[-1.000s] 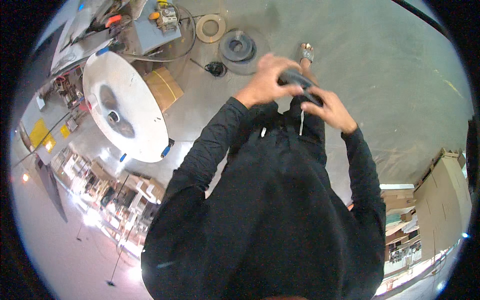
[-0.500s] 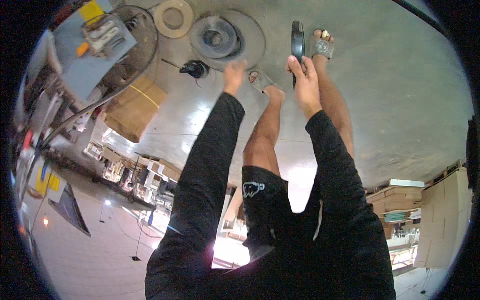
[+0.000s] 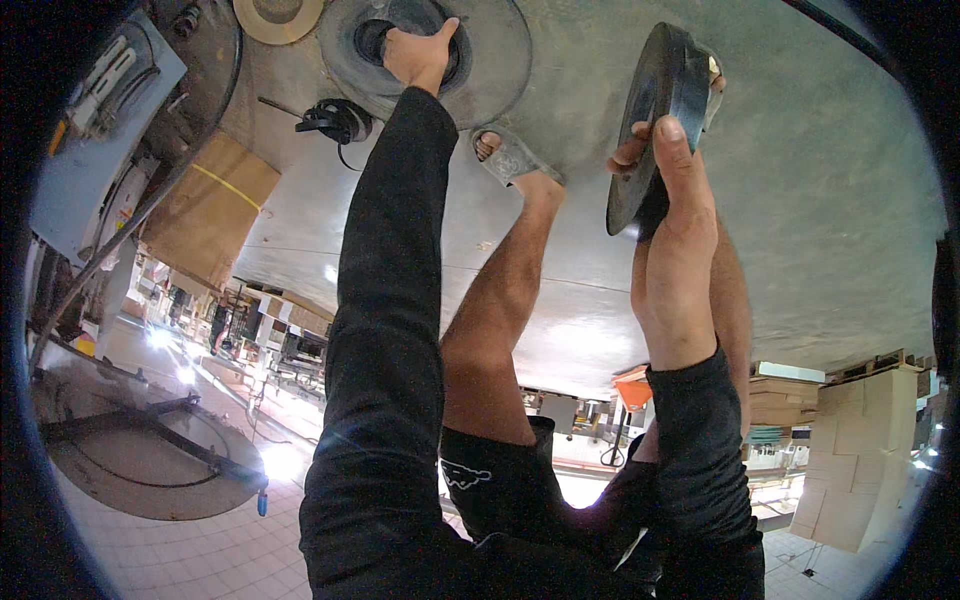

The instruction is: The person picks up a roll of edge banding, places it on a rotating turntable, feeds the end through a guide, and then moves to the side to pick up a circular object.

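My right hand (image 3: pixel 683 165) is closed round the edge of a thick black disc (image 3: pixel 636 150), raised above the floor and tilted nearly on edge. Its thumb lies along the rim, and fingertips show at the flat face. At the upper left, my left hand (image 3: pixel 418 58) reaches down to a smaller grey disc (image 3: pixel 365 75) lying on a wide flat grey disc (image 3: pixel 500 75). The left fingers curl in at the smaller disc's middle, their tips hidden, and the thumb points outward across it.
A black strapped object (image 3: pixel 340 122) lies on the floor by my left foot (image 3: pixel 512 158). Farther left are a pale ring (image 3: pixel 278 18), a brown cardboard sheet (image 3: pixel 212 198) and a grey-blue machine panel (image 3: pixel 110 130). Stacked cartons (image 3: pixel 855 455) stand at the lower right.
My left hand has come down onto the smaller grey disc. My right hand has turned the black disc, showing more of its flat face, and brought it nearer. The view has shifted.
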### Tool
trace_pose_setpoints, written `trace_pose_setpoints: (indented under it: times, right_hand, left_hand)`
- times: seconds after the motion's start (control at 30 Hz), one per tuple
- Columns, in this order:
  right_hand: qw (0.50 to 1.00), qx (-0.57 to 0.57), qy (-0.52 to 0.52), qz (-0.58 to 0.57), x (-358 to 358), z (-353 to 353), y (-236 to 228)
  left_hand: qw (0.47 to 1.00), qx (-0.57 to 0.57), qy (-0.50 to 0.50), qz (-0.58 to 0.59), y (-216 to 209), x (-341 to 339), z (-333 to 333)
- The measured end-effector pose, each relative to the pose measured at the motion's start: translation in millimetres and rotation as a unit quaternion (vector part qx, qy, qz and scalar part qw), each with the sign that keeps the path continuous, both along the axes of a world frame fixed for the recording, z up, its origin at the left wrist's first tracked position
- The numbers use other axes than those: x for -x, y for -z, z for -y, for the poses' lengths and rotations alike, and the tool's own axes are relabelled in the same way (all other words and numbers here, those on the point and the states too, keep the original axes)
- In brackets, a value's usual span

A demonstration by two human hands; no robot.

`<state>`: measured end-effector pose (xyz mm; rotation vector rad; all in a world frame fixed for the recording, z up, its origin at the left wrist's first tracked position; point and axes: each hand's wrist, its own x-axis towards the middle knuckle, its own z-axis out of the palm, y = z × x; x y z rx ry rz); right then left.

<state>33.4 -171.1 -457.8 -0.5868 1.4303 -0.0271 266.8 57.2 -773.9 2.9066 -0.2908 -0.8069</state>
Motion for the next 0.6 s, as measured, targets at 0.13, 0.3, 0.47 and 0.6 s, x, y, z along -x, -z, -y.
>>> trace_pose_setpoints:
  times: [0.13,0.3,0.47,0.6]
  right_hand:
    - [1.000,0.007,0.010,0.000,0.2,4.0,7.1]
    - [0.999,0.004,0.037,-0.004,-2.7,12.1,9.3]
    - [0.999,-0.006,0.049,0.002,-7.6,10.6,14.1]
    - [0.996,-0.019,0.081,0.023,-25.3,4.5,9.3]
  left_hand:
    - [0.989,0.133,-0.059,-0.019,-58.8,12.5,-7.2]
    - [0.955,0.250,-0.117,-0.112,-122.1,12.4,-27.8]
    - [0.958,0.234,-0.125,-0.112,-137.1,32.2,-39.4]
    - [0.980,0.174,-0.088,-0.035,-100.6,40.6,-37.0]
